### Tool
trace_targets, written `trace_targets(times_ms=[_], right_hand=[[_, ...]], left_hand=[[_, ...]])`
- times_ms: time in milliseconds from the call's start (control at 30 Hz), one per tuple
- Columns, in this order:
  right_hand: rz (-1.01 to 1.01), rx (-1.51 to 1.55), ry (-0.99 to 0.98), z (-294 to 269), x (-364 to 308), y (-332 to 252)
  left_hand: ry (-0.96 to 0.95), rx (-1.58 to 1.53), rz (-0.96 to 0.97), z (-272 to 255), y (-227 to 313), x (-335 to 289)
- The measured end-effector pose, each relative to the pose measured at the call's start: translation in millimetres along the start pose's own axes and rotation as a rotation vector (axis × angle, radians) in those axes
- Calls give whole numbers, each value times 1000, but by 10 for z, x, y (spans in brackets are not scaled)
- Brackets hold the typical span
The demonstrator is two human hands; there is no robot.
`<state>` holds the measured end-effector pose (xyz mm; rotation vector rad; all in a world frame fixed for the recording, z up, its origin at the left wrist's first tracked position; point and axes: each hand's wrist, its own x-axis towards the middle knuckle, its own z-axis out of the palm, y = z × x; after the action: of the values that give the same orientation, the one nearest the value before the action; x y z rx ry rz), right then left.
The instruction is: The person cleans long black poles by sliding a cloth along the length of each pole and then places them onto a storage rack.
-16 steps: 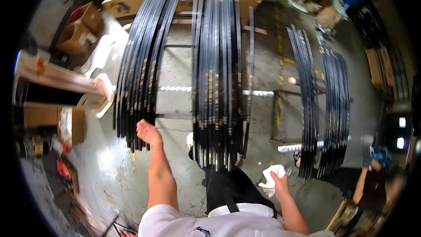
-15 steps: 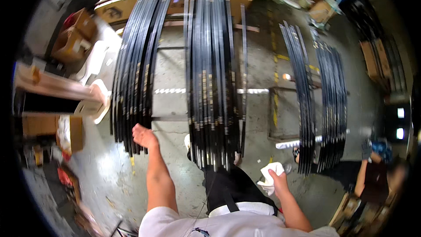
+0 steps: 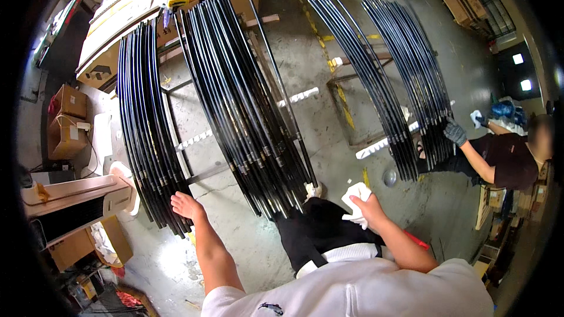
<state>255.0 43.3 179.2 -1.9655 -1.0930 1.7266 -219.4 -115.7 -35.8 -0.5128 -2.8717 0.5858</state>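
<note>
Long thin black rods lie side by side in rows on low frames. My left hand [image 3: 187, 206] is at the near end of the left row of rods [image 3: 144, 129], by its right edge. Its fingers look stretched out and hold no rod; I cannot tell whether they touch one. In my right hand [image 3: 371, 209] is a crumpled white cloth [image 3: 353, 192], gripped between thumb and fingers. That hand is to the right of the middle row of rods [image 3: 229, 100], apart from it. A single rod [image 3: 275, 70] lies a little right of that row.
Two more rows of rods [image 3: 408, 64] lie to the right, where a co-worker's gloved hand [image 3: 455, 132] is at the near ends. White wrapped crossbars [image 3: 298, 97] run under the rods. A pale machine [image 3: 76, 202] and cardboard boxes [image 3: 67, 135] stand left.
My view has turned, so the rows now slant and sit further left. My left hand stays by the left row's near end. My right hand still holds the cloth. The co-worker has come further into view.
</note>
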Motion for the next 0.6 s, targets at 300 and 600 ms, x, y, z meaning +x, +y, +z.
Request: trace_targets(times_ms=[300,600], right_hand=[[18,-35,-16,-7,1,61],[2,-2,21,8,-36,145]], left_hand=[[184,41,35,88,66,31],[-29,-263,-74,-90,13,4]])
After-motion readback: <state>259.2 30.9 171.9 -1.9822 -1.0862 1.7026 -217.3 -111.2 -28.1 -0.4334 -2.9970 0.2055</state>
